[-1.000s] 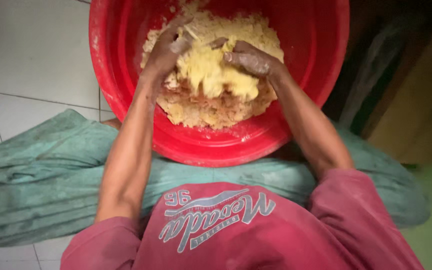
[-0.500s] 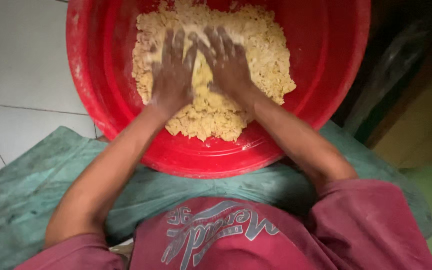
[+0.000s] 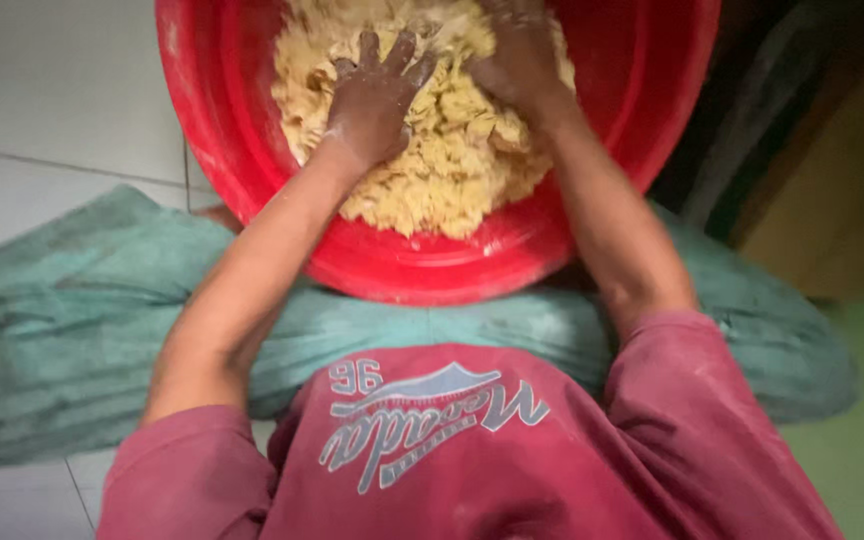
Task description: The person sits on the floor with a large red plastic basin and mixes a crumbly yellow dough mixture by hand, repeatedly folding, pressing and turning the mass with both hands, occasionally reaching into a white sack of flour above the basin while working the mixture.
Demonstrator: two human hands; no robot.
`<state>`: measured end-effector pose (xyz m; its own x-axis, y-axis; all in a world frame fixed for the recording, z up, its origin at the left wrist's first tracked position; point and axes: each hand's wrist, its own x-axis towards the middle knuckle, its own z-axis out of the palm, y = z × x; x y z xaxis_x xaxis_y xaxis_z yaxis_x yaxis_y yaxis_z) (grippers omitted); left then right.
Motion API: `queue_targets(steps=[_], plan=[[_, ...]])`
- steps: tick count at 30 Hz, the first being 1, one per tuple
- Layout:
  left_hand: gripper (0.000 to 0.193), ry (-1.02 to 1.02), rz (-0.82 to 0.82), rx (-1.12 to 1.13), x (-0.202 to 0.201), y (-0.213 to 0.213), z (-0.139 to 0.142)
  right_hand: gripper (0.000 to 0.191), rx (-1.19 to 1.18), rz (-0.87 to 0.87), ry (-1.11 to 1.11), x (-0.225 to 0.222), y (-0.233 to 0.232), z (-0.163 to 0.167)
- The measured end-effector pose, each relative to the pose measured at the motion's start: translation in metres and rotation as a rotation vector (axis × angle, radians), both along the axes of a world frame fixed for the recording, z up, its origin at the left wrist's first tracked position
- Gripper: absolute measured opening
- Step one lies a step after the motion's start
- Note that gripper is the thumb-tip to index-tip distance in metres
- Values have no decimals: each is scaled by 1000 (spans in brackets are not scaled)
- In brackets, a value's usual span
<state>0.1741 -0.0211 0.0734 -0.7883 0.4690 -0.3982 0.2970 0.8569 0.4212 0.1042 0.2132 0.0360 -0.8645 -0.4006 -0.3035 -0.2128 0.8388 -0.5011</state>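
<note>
In the head view, a large red plastic basin point(image 3: 252, 190) sits on the floor between the person's knees, and a crumbly mass of pale yellow dough point(image 3: 442, 150) fills its middle and far side. The left hand point(image 3: 372, 100) lies flat on top of the dough, palm down, its fingers point(image 3: 367, 50) spread open and pressed into the crumbs, dusted with flour. The right hand point(image 3: 517, 60) rests just beside it on the dough, near the top edge of the picture; it is blurred and partly cut off, so it seems to press down with its fingers curled into the mass, though I cannot tell for sure whether they grip any. Both forearms reach in over the basin's near rim. Below the basin lie green trousers point(image 3: 62, 330) and a dark red printed shirt point(image 3: 472, 470). White floor tiles point(image 3: 42, 90) show at the left.
</note>
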Motion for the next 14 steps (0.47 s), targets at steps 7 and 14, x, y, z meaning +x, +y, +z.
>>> queue_targets(steps=[7, 14], plan=[[95, -143, -143, 286, 34, -5, 28, 103, 397, -1, -251, 89, 44, 67], [84, -264, -116, 170, -5, -4, -9, 88, 482, 409, 22, 142, 18, 2]])
